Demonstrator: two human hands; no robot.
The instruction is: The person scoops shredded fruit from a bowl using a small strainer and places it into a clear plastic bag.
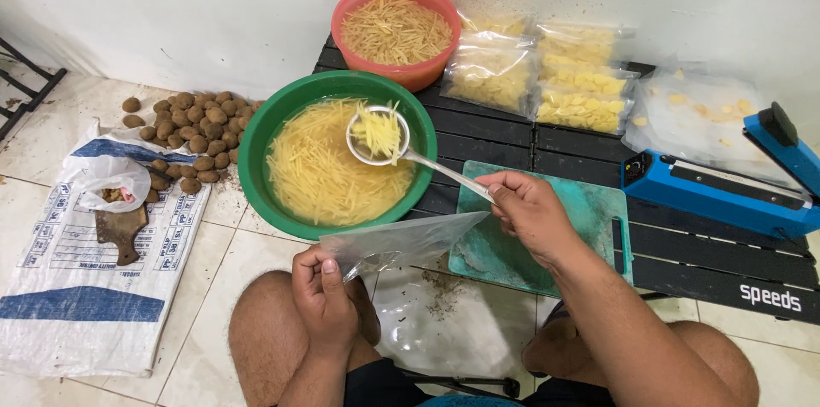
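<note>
Potato strips (377,129) lifted in a strainer ladle (378,135) over the green basin (256,138), clear bag (401,240) held ready just beside its near rim.
Judged partly done: about four or five filled bags (547,74) stacked at the far edge of the black slatted table (683,253), exact count hard to tell; one bag unfilled; green basin well stocked with strips in water, one red basin (431,74) of dry strips behind it; heap of whole potatoes (192,129) on the floor, too many to count, not yet cut. Right hand (530,210) clenched round the ladle handle, left hand (325,296) pinching the bag. Also one blue sealer (717,189), one teal cutting board (589,210), one white sack (77,287).
</note>
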